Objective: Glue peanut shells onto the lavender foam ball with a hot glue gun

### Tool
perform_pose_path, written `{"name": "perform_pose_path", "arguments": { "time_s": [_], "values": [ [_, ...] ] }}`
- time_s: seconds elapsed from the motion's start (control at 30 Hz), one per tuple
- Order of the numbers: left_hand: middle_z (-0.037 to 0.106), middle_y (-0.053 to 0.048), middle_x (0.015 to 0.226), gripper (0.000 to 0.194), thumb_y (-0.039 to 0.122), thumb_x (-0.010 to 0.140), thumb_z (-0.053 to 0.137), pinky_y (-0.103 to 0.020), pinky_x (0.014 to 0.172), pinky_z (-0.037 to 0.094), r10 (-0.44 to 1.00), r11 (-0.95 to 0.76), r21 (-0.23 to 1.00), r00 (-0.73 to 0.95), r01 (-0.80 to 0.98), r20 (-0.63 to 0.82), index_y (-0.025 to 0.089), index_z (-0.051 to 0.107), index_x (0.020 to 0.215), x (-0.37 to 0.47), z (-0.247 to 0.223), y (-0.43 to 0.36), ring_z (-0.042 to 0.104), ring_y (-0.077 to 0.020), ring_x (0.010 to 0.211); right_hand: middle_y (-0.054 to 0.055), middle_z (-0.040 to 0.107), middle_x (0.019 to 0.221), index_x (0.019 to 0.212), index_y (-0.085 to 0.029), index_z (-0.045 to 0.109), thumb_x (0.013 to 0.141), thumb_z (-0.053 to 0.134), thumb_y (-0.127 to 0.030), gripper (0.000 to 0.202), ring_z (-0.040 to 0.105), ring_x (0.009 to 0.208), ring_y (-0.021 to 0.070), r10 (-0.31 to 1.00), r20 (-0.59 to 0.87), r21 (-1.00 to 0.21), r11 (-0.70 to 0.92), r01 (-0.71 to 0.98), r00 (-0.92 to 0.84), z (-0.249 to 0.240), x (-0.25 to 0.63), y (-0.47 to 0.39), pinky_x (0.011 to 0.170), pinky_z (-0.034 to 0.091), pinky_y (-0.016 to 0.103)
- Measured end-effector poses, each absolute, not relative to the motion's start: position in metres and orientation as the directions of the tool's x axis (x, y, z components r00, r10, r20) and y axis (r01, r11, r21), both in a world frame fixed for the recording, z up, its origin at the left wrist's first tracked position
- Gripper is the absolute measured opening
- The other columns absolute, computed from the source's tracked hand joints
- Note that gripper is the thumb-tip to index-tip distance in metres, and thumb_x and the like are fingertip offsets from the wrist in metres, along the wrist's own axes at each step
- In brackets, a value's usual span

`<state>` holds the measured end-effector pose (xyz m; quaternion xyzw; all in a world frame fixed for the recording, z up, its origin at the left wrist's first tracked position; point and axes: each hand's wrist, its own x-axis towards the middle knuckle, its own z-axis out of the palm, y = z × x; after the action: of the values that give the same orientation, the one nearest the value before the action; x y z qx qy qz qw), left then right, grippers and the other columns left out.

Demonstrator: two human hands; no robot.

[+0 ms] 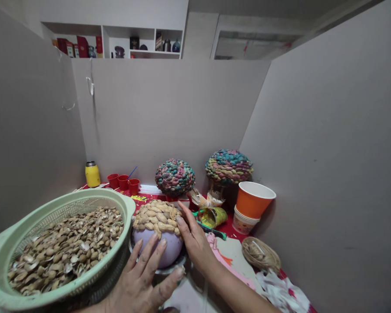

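A smooth light purple ball (163, 250), which looks like a balloon, rests in a dark round bowl (171, 270) whose rim shows below it. Peanuts in their shells (161, 219) cover its upper half. My left hand (146, 274) is open in front of the ball, fingers spread, their tips at its near side; whether they press on it I cannot tell. Along the right side lies my right hand (195, 241), fingers stretched out against the peanuts and the ball. Neither hand grips anything. Some marks show on the left fingers.
A green colander (122, 200) full of nutshells stands left. Behind are red cups (134, 187), a yellow bottle (92, 174) and two painted peanut-covered domes (175, 177) (228, 167). To the right are an orange paper bucket (249, 202), coiled cord (261, 254) and grey partitions (329, 152).
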<state>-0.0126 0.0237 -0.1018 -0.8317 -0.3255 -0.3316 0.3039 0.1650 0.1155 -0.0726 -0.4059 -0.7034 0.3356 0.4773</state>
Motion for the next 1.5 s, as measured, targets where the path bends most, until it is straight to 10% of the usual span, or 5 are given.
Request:
{"name": "perform_pose_path", "arguments": {
  "time_s": [1.17, 1.5],
  "values": [
    [0.013, -0.020, 0.162, 0.068, 0.041, 0.095, 0.043, -0.055, 0.113, 0.026, 0.318, -0.626, -0.229, 0.512, 0.746, 0.798, 0.019, 0.016, 0.154, -0.023, -0.106, 0.027, 0.030, -0.0341, 0.143, 0.011, 0.047, 0.147, 0.146, -0.022, 0.037, 0.098, 0.037, -0.053, 0.057, 0.041, 0.136, 0.0255, 0.857, 0.471, -0.809, 0.514, 0.285, -0.209, -0.074, 0.166, 0.118, 0.114, 0.030, 0.049],
    [0.009, -0.017, 0.163, 0.089, 0.027, 0.085, 0.064, -0.056, 0.116, 0.024, 0.372, -0.707, -0.075, 0.461, 0.703, 0.805, 0.013, 0.010, 0.155, -0.026, -0.102, 0.019, 0.024, -0.0357, 0.145, 0.006, 0.027, 0.157, 0.150, -0.036, 0.025, 0.094, 0.056, -0.031, 0.065, 0.027, 0.142, 0.0308, 0.470, 0.786, -0.291, 0.855, 0.430, -0.401, -0.065, 0.165, 0.093, 0.113, 0.027, 0.056]
  ]
}}
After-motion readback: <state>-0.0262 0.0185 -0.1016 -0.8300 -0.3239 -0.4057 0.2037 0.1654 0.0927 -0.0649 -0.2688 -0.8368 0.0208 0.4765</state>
